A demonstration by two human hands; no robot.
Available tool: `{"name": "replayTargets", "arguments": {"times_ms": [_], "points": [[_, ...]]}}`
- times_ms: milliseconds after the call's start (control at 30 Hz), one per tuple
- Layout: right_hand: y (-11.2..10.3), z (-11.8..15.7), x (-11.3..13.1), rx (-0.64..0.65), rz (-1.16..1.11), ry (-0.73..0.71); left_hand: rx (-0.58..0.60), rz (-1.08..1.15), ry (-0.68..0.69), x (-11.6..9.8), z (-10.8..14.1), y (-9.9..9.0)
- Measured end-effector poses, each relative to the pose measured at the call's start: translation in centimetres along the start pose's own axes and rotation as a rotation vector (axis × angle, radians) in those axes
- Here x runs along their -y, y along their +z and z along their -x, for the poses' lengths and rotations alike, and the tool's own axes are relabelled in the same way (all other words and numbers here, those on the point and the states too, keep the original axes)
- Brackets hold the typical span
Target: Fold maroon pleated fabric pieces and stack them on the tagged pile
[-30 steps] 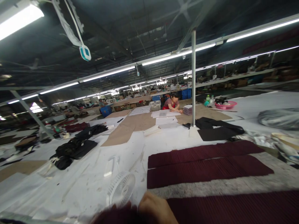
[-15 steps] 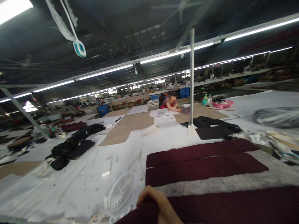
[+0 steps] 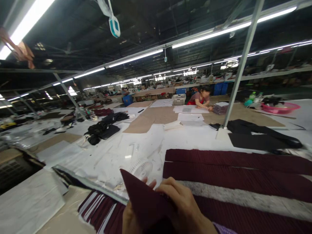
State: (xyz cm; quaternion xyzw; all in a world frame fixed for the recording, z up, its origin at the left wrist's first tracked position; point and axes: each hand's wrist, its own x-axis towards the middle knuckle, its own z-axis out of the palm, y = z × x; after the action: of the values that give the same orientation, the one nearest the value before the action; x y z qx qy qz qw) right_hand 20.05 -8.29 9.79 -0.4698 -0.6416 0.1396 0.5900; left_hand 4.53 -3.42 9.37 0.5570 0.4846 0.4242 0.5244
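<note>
A dark maroon cloth piece (image 3: 146, 203) is held up in front of me, its pointed corner rising to the left. My right hand (image 3: 186, 206) is closed on its right edge, fingers curled over the cloth. Behind the piece is my left hand (image 3: 130, 219), gripping it from the left, mostly hidden, with fingertips showing above the edge. To the right, long rows of maroon cloth pieces (image 3: 219, 175) lie on the white table (image 3: 107, 159). At the lower left, more maroon pieces (image 3: 97, 208) lie fanned with pale strips between them.
A white fan (image 3: 143, 167) stands just beyond my hands. A metal post (image 3: 241, 71) rises from the table, with black cloth (image 3: 258, 136) at its base. Across the table a person (image 3: 198, 99) leans over papers. A pink basin (image 3: 280, 108) sits at right.
My view has swung left and down. My left hand has come into sight on the maroon piece, which is now raised higher; the fanned pieces at lower left have come into view.
</note>
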Motion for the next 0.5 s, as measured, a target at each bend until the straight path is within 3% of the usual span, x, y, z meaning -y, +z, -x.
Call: {"name": "replayTargets", "arguments": {"times_ms": [67,133,200,333,433,500], "points": [[-0.3,-0.9,0.4,0.019,-0.158,0.178,-0.035,0.045,-0.008,0.4,0.1,0.1],[-0.5,-1.8,0.5,0.012,-0.437,0.483,-0.044,0.165,-0.032,0.4,0.3,0.2],[-0.4,-2.2,0.5,0.011,-0.632,0.623,-0.021,0.379,-0.147,0.2,0.5,0.2],[0.2,-2.2,-0.3,0.041,-0.614,0.613,0.057,0.704,-0.522,-0.6,0.9,0.2],[0.2,-1.6,-1.6,0.008,-0.423,0.576,0.105,0.831,-0.587,-1.2,0.9,0.1],[-0.3,-1.3,-2.2,-0.142,-0.229,0.470,0.077,0.867,-0.580,-1.3,0.8,-0.2]]}}
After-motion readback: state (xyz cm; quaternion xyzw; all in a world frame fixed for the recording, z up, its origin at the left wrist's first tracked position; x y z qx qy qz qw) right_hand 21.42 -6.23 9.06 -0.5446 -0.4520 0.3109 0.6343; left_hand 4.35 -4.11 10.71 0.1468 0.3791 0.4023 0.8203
